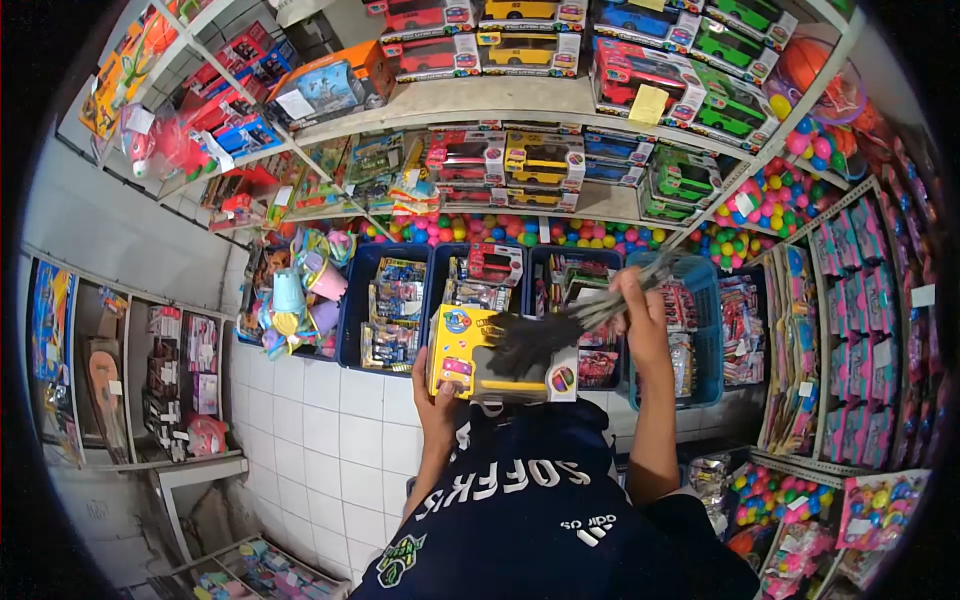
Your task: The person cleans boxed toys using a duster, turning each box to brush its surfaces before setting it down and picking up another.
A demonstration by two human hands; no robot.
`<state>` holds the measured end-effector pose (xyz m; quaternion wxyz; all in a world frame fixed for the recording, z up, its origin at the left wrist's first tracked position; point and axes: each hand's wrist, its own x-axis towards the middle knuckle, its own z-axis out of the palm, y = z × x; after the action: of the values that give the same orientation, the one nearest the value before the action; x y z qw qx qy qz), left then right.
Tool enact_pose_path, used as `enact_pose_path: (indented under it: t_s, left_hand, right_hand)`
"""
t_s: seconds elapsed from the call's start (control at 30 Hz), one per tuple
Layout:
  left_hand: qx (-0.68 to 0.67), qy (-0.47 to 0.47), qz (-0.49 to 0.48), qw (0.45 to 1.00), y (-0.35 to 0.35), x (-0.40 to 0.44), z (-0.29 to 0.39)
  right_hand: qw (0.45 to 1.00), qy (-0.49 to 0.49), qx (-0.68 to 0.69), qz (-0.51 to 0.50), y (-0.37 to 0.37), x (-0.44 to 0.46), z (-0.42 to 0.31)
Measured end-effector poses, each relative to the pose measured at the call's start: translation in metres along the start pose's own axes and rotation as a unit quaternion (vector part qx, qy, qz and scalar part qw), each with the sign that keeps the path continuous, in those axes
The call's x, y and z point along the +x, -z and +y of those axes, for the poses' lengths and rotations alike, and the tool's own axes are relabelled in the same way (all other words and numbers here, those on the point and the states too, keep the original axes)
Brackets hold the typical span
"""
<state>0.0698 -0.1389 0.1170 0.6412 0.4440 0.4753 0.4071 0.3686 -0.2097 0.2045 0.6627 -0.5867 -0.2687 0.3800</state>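
Observation:
My left hand (437, 393) grips the left end of a yellow toy box (455, 350) in front of my chest. My right hand (640, 305) is raised at the right, its fingers wrapped round the grey handle end of a duster. The duster's dark feathery head (525, 343) lies across the front of the box and hides part of it. Below the box is the dark shirt (500, 500) I wear.
Shelves (440, 105) with boxed toy vehicles (530, 50) stand ahead. Beneath them, blue baskets (350, 310) hold packaged toys, with colourful balls (590, 235) behind. Racks of toys line both sides. White floor tiles (300, 420) show at the left.

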Motion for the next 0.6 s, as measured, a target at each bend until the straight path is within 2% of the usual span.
enact_pose_path:
  t_s: [0.07, 0.1, 0.2, 0.27, 0.37, 0.43, 0.53, 0.6]
  left_hand:
    - [-0.016, -0.001, 0.011, 1.000, -0.007, -0.003, 0.004]
    - [-0.058, 0.022, 0.012, 0.998, -0.011, -0.006, 0.011]
    - [-0.046, 0.021, 0.013, 0.999, -0.006, -0.001, 0.007]
    - [-0.044, 0.014, 0.014, 0.999, -0.006, 0.000, 0.011]
    - [-0.040, 0.002, 0.019, 0.999, -0.006, 0.005, 0.012]
    - [-0.027, 0.016, 0.030, 0.999, -0.008, 0.005, 0.015]
    - [-0.040, 0.004, 0.033, 0.999, -0.013, 0.009, 0.014]
    - [-0.035, 0.013, 0.030, 0.999, -0.016, 0.009, 0.018]
  right_hand:
    - [0.999, 0.002, -0.025, -0.034, -0.003, 0.002, 0.000]
    - [1.000, 0.006, -0.014, -0.026, -0.009, 0.002, 0.001]
    - [1.000, 0.014, 0.014, -0.008, -0.017, 0.005, 0.007]
    - [0.997, 0.020, 0.035, 0.065, -0.018, 0.013, 0.012]
    - [0.999, -0.013, 0.013, -0.050, -0.020, 0.012, 0.018]
    - [0.999, -0.019, 0.004, -0.040, -0.024, 0.009, 0.011]
    - [0.992, -0.021, 0.064, 0.109, -0.015, 0.024, 0.020]
    - [0.996, -0.020, 0.044, 0.080, -0.008, 0.022, 0.016]
